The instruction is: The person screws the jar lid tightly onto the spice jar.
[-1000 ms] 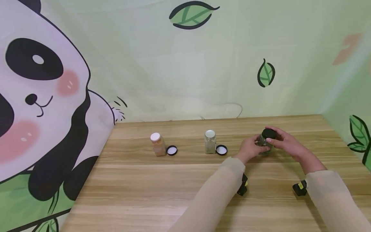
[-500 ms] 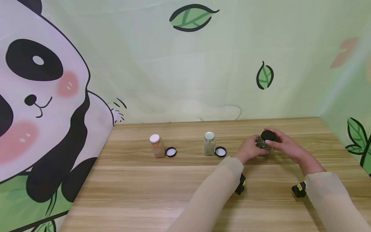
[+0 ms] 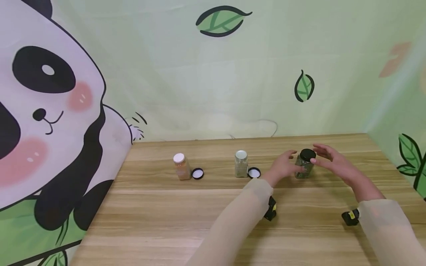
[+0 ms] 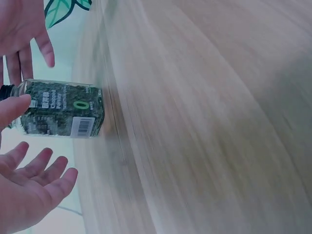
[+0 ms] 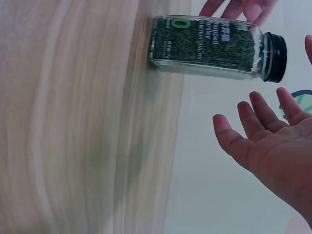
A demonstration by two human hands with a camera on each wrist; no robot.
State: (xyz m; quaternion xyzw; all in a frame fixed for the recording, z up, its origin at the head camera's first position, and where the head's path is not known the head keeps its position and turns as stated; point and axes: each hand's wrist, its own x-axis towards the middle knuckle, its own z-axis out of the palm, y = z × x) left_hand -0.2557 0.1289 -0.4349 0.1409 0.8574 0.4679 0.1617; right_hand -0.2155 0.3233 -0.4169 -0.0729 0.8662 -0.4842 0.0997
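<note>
A glass jar of chopped parsley [image 3: 303, 170] stands upright on the wooden table, its black lid [image 3: 307, 154] on top. Green flakes and a printed label with a barcode show in the left wrist view on the jar [image 4: 63, 108]. My left hand [image 3: 282, 168] is spread at the jar's left side, the thumb overlapping its front in the head view. On the other side my right hand [image 3: 336, 162] is spread near the lid, its thumb tip right at the lid's edge. The right wrist view has a gap between the right fingers [image 5: 253, 122] and the jar.
Farther left stand a jar with pale contents [image 3: 241, 166] and a jar with orange-brown contents [image 3: 182, 170], both with white tops. Beside each lies a black-rimmed lid, one a right-hand lid [image 3: 254, 172], the other a left-hand lid [image 3: 198, 173]. A printed cloth [image 3: 213, 92] hangs behind the table.
Both hands have let go of the parsley jar and drawn apart, the left hand to the left and the right hand to the right. The jar stays standing in place.
</note>
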